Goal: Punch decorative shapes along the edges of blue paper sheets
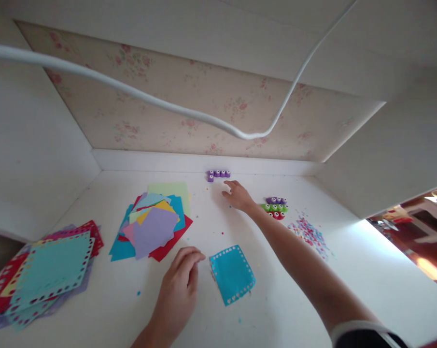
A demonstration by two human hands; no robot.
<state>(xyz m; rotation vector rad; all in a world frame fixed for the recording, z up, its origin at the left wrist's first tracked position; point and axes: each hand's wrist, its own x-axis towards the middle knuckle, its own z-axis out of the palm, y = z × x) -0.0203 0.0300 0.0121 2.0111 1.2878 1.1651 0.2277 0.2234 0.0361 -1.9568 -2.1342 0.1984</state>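
Note:
My right hand [237,194] reaches toward the back of the white table, thumb and fingers apart, with nothing between them. Just past its fingertips stands a short row of small purple craft punches [220,173] against the wall edge, with a gap between. My left hand [182,273] rests near the front with its fingers loosely curled together, and I see nothing in it. Right of it lies a blue square of paper [232,275], punched with small holes along several edges. The left fingertips are close to this paper's upper left corner, not touching it.
A pile of plain coloured paper [156,229] lies left of centre. At far left is a stack of hole-edged paper squares [51,270]. More purple, green and red punches [275,208] and a heap of paper confetti [310,234] lie right. A white cable [149,98] hangs across above.

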